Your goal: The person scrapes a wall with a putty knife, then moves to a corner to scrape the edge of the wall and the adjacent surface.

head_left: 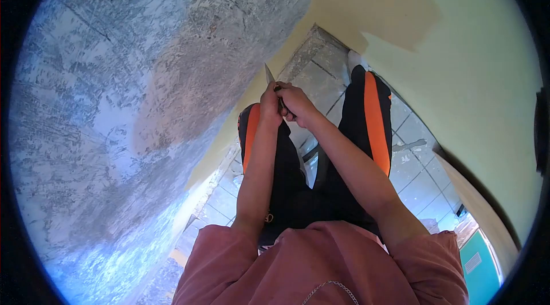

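In front of my knees, my left hand and my right hand are together, both closed around a knife-like tool with a pointed metal blade. Its tip points up and away from me, close to the lower edge of the mottled grey-and-white wall in this view. Most of the handle is hidden by my fingers; a dark part of it shows between the hands. What kind of blade it is I cannot tell.
A smooth yellow-green wall rises on the right and meets the mottled wall's yellow border at a corner. Below lies a tiled floor with grey smears. My bent legs in black trousers flank the hands. A teal panel stands lower right.
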The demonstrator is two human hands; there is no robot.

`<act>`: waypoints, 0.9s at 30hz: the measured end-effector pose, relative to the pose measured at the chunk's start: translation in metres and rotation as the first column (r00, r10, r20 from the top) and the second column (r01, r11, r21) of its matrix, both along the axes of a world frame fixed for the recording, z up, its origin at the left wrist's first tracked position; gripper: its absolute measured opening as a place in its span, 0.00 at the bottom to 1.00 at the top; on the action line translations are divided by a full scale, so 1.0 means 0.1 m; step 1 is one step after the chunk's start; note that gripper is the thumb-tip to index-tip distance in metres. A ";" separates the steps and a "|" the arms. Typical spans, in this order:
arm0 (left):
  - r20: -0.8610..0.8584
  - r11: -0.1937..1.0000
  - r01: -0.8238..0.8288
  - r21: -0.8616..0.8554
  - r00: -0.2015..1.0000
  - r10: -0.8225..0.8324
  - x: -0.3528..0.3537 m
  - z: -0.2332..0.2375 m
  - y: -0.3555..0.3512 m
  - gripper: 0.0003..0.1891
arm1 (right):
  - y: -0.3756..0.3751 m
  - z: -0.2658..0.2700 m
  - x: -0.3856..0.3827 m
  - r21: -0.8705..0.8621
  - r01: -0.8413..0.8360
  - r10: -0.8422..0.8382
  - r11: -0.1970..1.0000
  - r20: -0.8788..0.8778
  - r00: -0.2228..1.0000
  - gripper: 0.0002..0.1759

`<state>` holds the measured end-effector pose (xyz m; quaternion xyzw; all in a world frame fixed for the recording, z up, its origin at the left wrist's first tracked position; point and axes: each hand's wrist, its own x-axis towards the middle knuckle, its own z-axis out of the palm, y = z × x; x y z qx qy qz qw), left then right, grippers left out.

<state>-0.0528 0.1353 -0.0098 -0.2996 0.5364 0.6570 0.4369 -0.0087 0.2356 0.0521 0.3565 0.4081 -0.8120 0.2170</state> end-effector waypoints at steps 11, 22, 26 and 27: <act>-0.055 0.990 -0.129 -0.065 0.991 0.125 0.02 0.01 0.04 0.13 | -0.14 -0.12 -0.04 0.043 -0.008 0.008 0.999 -0.008 1.000 0.24; -0.030 0.982 -0.147 -0.116 0.989 0.145 -0.01 0.17 0.09 0.18 | -0.22 -0.08 -0.03 0.058 0.018 -0.019 0.998 0.016 1.000 0.24; -0.099 0.982 -0.147 -0.122 0.986 0.135 0.01 0.06 0.01 0.16 | -0.21 -0.06 -0.03 -0.014 0.043 -0.042 0.999 0.029 0.999 0.23; -0.059 0.988 -0.117 -0.104 0.992 0.111 0.00 0.06 -0.03 0.14 | -0.21 -0.06 -0.03 -0.056 0.054 -0.052 0.997 0.041 0.998 0.23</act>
